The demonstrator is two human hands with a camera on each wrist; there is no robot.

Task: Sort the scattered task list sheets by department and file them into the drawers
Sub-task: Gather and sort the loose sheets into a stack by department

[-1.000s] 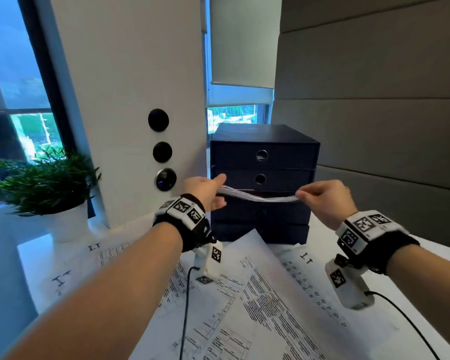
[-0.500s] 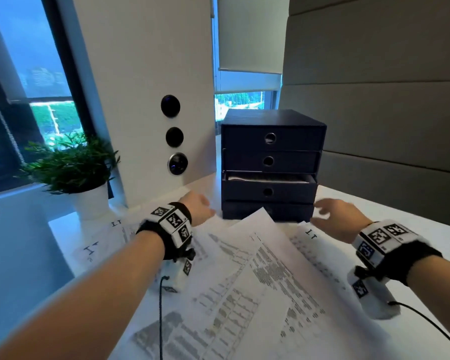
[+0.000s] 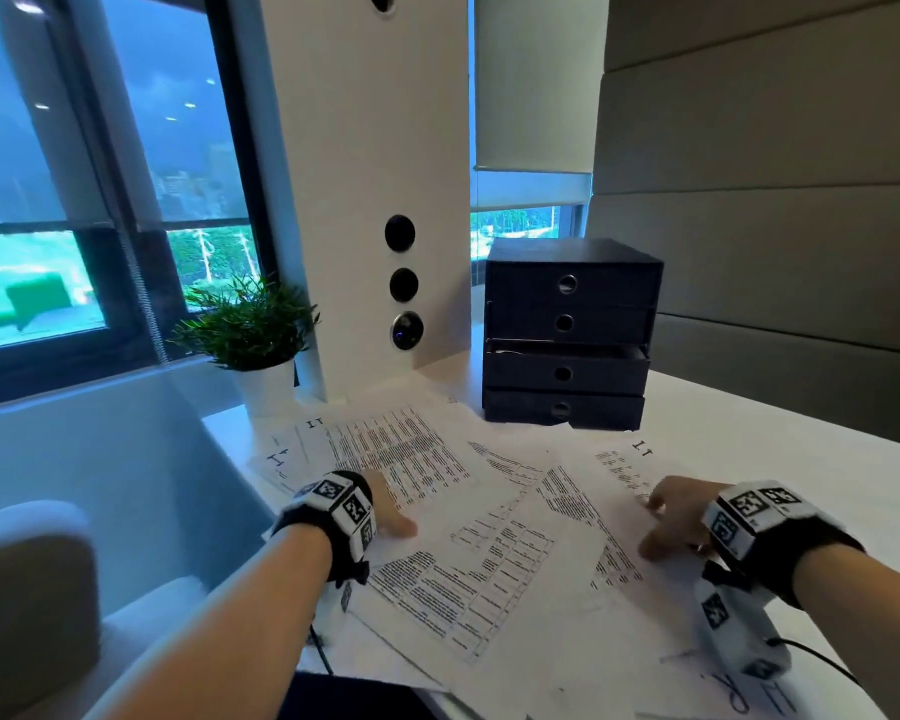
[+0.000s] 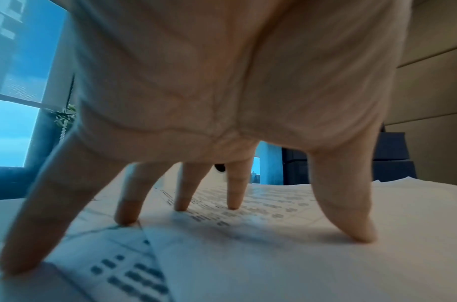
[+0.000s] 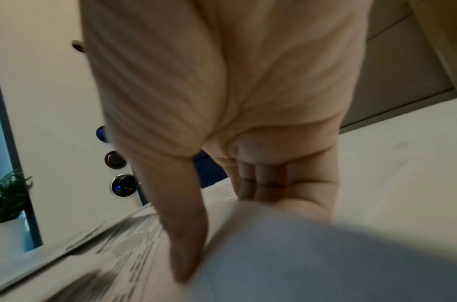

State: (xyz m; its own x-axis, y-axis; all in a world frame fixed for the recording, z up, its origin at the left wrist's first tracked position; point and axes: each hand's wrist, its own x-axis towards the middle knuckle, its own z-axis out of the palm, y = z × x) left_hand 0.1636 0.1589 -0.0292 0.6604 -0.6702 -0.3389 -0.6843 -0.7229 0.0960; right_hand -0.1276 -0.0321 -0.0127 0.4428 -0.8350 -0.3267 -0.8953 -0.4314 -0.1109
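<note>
Head view: sheets fanned on desk under both hands, drawers straight ahead beyond; left wrist: left hand splayed, fingertips pressing paper, gripping nothing; right wrist: right hand extended, seemingly lifting a sheet edge, grasp unclear.

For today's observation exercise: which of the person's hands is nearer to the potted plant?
Left. The left hand presses on the sheets just in front of the potted plant; the right hand lies across the spread, on the far side from it.
</note>
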